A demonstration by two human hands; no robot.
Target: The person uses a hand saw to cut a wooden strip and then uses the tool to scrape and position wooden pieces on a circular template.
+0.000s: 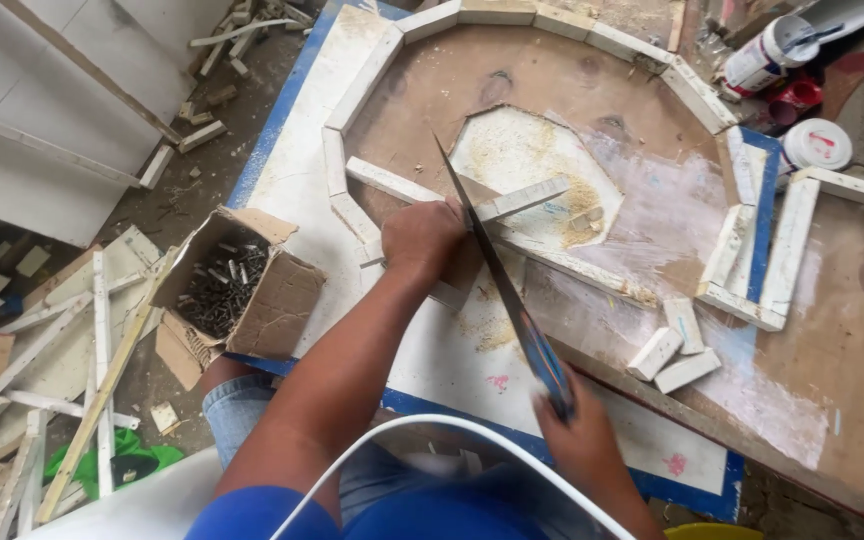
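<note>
The left hand (420,235) presses a thin, stiff white wooden strip (524,198) flat on the table (302,170); the right hand (582,440) has its grip closed round the handsaw (502,290) handle. The strip looks light and splintery, best held close beside the cut.

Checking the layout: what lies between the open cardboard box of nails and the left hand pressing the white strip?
In the head view, only bare white-painted board lies between the cardboard box and the left hand.

Brown plywood board (832,330) with blue painted edge, white paint smears, pink spots lower centre. Off-white wooden strips (384,180) in a ring, pale yellow sawdust (522,150) at centre. Brown cardboard box (277,305) of grey nails, centre left. Green cloth (142,460) lower left. Dark saw blade (492,265), bluish handle. Blue shirt (422,515) at bottom.
</note>
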